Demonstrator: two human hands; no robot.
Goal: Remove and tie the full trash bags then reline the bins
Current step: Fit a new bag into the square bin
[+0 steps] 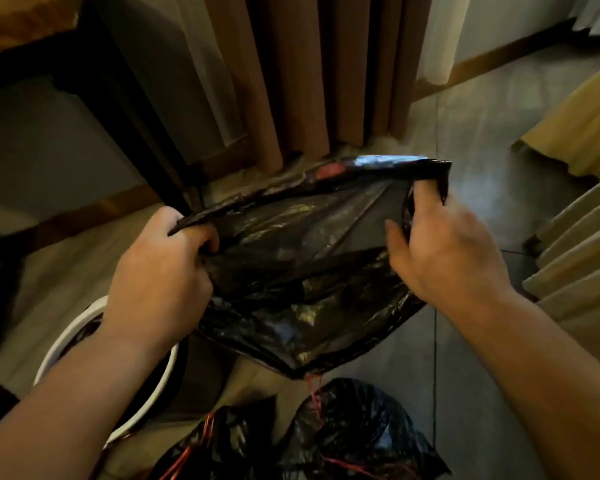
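Left hand: the left hand (pixel 160 268) is clamped on the left edge of the bag mouth.
Right hand: the right hand (pixel 440 251) is closed on the right edge, fingers hooked inside the rim.
New bag: an empty black bag (pixel 302 271) is held stretched between both hands, in the air above the floor (pixel 471 358).
Bin: a white-rimmed bin (pixel 66 341) is seen low on the left, under the left forearm.
Full bags: two black bags (pixel 354 431) with red ties are seen on the floor below.
Backdrop: brown curtains (pixel 291 74) are hung behind.
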